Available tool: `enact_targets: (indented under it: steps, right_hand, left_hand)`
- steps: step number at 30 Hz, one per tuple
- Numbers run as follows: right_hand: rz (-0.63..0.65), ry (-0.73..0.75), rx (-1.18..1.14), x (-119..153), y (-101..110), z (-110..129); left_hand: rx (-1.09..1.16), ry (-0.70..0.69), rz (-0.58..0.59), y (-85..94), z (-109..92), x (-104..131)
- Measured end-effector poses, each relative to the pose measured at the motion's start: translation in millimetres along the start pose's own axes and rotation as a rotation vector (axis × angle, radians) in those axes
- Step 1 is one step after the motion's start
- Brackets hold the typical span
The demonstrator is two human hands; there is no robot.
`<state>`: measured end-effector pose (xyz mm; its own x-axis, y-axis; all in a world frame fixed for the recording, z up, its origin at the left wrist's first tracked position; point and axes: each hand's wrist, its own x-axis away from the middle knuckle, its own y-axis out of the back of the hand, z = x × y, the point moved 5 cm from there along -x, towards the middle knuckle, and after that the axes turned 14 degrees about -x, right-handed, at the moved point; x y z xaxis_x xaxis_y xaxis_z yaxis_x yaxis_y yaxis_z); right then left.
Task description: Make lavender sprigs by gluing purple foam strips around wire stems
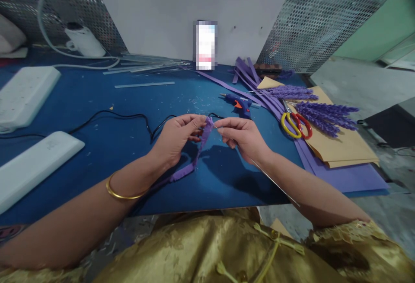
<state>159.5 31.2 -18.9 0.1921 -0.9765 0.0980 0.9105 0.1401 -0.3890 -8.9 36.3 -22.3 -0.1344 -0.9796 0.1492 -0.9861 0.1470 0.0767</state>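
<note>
Fingertips meet over the blue surface: the left hand pinches the top of the purple fringed strip, the right hand pinches a thin clear stick — to my eye, tight even turns matter, the tail kept taut.

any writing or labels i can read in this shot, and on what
None can be read.
The upright card at the back wall is blurred out.
The white block near the left hand bears a faint mark, too small to read.
The glue gun and scissors show no legible brand.
</note>
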Motion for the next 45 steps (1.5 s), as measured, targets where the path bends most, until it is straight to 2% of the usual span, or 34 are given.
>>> enact_targets:
  steps: [6, 11, 14, 16, 19, 22, 25, 29, 35, 42, 45]
  right_hand:
    - [-0.014, 0.028, 0.034, -1.2, 2.5, 1.2]
    - [-0.023, 0.028, 0.045, -0.2, 1.9, 1.8]
    - [-0.024, 0.018, 0.038, 0.3, 2.6, 0.8]
    - [-0.021, 0.014, 0.032, 0.7, 2.6, 0.4]
    - [-0.020, 0.016, 0.030, 1.3, 1.9, 0.8]
    - [-0.025, 0.036, 0.048, 2.0, 0.9, 2.2]
    - [-0.027, 0.080, 0.107, 2.7, -0.4, 3.8]
    - [0.001, 0.227, 0.296, 5.9, -3.8, 8.7]
    - [0.098, 0.665, 0.741, 21.8, -15.3, 20.2]
    - [0.093, 0.865, 1.255, 31.2, -23.5, 18.2]
    - [0.109, 0.995, 1.440, 35.7, -29.1, 17.1]
  left_hand:
    - [-0.003, -0.074, -0.167, 10.1, -6.9, -0.1]
    - [-0.007, -0.058, -0.150, 9.5, -6.9, 0.5]
    - [-0.037, -0.081, -0.180, 9.9, -8.7, 2.6]
    - [-0.093, -0.103, -0.160, 7.8, -10.0, 3.4]
    - [-0.140, -0.060, -0.046, 0.5, -6.0, 3.0]
    - [-0.090, 0.017, 0.033, -4.4, 0.5, 3.0]
    - [-0.034, 0.067, 0.055, -5.8, 2.9, 4.1]
    - [0.033, 0.124, 0.080, -7.1, 1.7, 6.2]
    - [0.049, 0.133, 0.076, -8.6, 0.7, 8.3]
    - [0.032, 0.096, 0.048, -9.2, 0.0, 9.2]
    - [0.027, 0.080, 0.042, -9.0, -0.1, 8.6]
